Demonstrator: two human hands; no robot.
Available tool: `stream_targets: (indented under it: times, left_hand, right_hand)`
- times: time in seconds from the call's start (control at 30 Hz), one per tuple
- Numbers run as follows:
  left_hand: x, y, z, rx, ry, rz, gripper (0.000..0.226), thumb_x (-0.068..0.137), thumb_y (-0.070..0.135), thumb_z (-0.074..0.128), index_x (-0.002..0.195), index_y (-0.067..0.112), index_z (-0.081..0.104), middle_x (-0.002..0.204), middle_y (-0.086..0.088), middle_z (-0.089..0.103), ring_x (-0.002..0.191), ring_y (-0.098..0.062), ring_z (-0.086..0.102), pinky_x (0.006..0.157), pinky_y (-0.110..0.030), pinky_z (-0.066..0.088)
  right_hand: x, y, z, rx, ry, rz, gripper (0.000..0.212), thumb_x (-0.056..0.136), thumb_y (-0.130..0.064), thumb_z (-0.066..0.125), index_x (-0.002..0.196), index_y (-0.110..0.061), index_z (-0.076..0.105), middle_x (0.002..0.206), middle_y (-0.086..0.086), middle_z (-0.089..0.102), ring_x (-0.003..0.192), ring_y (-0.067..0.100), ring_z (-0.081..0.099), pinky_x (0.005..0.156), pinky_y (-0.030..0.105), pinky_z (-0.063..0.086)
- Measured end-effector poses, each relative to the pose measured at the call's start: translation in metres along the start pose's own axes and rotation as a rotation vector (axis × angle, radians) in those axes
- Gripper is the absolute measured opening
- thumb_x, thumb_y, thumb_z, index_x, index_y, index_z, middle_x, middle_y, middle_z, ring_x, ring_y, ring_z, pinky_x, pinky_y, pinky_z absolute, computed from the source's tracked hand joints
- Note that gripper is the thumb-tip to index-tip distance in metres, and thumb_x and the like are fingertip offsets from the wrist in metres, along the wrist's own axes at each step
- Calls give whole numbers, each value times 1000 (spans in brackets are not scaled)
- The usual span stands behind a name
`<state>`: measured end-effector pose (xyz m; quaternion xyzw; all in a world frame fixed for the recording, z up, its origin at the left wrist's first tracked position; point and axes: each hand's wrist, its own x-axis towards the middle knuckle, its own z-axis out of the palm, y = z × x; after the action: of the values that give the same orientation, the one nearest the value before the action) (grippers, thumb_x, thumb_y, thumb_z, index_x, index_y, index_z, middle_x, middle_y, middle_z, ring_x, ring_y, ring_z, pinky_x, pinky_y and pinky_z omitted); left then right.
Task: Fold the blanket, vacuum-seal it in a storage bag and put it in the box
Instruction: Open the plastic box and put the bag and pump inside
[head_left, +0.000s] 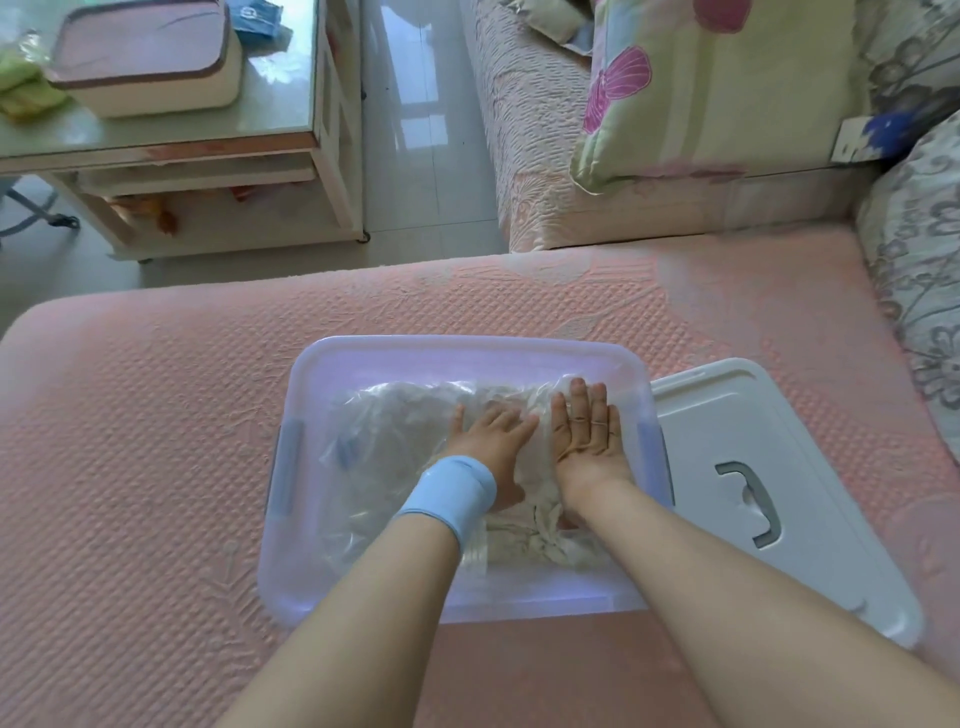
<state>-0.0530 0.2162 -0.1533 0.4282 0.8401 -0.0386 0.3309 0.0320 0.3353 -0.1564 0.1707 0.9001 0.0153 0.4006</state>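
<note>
The left hand (493, 436) and right hand (587, 441) lie flat, fingers straight, on the bag (374, 447). It nearly fills the box (467, 347). The lid (727, 415) sits just beside.

The box (467, 347) is tinted a translucent pale lilac, with blue-grey latches (288, 467); the lid (727, 415) is white, with a grey handle (758, 504). A cream blanket (530, 535) is seen through a clear bag (374, 452). The bed cover (156, 415) is coloured salmon pink and embossed with a quilted pattern. A light blue wristband (449, 493) is worn. The pillow (727, 93) is printed pale green with magenta petals; the cushion (914, 270) is patterned with grey flowers.
</note>
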Motion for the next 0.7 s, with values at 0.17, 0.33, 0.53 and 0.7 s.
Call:
stream_targets:
  times: [0.17, 0.33, 0.53, 0.7]
  left_hand:
    - [-72, -41, -9, -48, 274, -78, 56, 78, 25, 59, 131, 38, 44, 147, 10, 32, 136, -18, 29, 110, -35, 24]
    - [-122, -83, 13, 127, -117, -275, 100, 64, 65, 59, 149, 45, 12, 161, 6, -13, 148, -26, -15, 115, -56, -9]
    - [-113, -84, 36, 168, -190, -333, 127, 62, 80, 61, 148, 37, -23, 154, 3, -35, 141, -31, -34, 111, -62, -17]
    - [-103, -82, 50, 221, -131, -370, 125, 65, 83, 57, 150, 34, -19, 155, -1, -34, 141, -36, -32, 107, -66, -17]
  right_hand:
    - [-31, -24, -18, -86, 95, 85, 88, 101, -33, 41, 152, 2, -23, 153, 30, -35, 144, 52, -26, 117, 65, -12]
    - [-59, -77, -11, 149, 212, -231, 101, 85, -56, 38, 155, -18, -24, 155, 19, -39, 134, 35, -48, 109, 62, -27]
    - [-40, -104, 14, 331, -104, -147, 105, 72, -81, 55, 149, -59, -11, 154, -2, -45, 147, 38, -30, 102, 75, -21]
    - [-21, -110, 20, 316, -88, -108, 93, 77, -64, 55, 145, -66, -8, 157, -9, -41, 149, 37, -27, 91, 80, -25]
